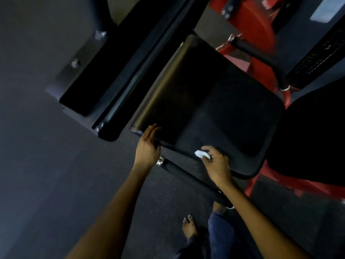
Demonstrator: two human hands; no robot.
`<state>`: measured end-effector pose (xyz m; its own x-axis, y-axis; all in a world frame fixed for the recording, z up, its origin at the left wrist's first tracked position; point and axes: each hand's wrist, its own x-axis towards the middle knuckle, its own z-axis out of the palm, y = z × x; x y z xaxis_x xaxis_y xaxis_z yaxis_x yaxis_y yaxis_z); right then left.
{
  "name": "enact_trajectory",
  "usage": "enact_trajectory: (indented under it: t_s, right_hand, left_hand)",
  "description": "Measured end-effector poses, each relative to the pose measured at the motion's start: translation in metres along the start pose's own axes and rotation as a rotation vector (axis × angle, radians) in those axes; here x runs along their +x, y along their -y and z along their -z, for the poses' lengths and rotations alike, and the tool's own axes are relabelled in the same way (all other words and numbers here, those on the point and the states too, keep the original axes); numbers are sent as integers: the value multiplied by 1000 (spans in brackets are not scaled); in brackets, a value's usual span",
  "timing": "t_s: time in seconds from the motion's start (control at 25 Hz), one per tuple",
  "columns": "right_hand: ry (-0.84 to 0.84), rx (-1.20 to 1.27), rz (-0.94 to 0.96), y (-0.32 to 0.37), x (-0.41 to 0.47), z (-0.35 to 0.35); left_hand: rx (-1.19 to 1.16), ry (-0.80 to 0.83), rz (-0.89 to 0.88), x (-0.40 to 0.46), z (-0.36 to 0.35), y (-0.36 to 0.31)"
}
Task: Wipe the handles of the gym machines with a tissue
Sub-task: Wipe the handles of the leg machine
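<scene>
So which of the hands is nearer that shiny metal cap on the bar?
Left. The left hand sits right beside the metal cap; the right hand, holding the tissue, is farther along.

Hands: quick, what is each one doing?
Left hand: open, straight fingers resting on the black seat pad.
Right hand: closed on the white tissue.

Both bare arms reach forward and down. The left hand (148, 146) lies flat with fingers straight and together. The right hand (216, 163) curls its fingers, pinching a white tissue (202, 154). A bare foot (189, 228) shows below.
</scene>
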<state>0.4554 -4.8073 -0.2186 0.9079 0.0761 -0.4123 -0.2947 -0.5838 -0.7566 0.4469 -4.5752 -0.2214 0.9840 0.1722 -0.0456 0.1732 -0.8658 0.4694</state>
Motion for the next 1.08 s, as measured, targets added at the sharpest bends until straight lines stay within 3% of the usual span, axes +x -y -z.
enact_trajectory:
  t_s: [0.2, 0.36, 0.48, 0.64, 0.76, 0.88, 0.96, 1.08]
  right_hand:
    - [16, 47, 355, 15, 8, -68]
    - [134, -23, 652, 9, 10, -103]
    - [128, -69, 675, -31, -8, -83]
    - [81, -216, 451, -80, -25, -40]
    - [32, -148, 688, -39, -18, -59]
    - [189, -332, 927, 7, -7, -98]
    - [270, -489, 1009, -4, -6, -93]
    - [269, -482, 1049, -55, -26, -50]
  left_hand:
    - [227, -7, -248, 35, -28, 45]
    - [382, -9, -283, 44, -51, 59]
    - [415, -55, -291, 43, -55, 63]
    - [391, -57, -216, 36, -56, 55]
    - [400, -60, -186, 34, -58, 53]
    - [431, -37, -185, 30, -59, 56]
    - [454, -12, -188, 27, -58, 57]
    - [472, -12, -169, 25, -55, 54]
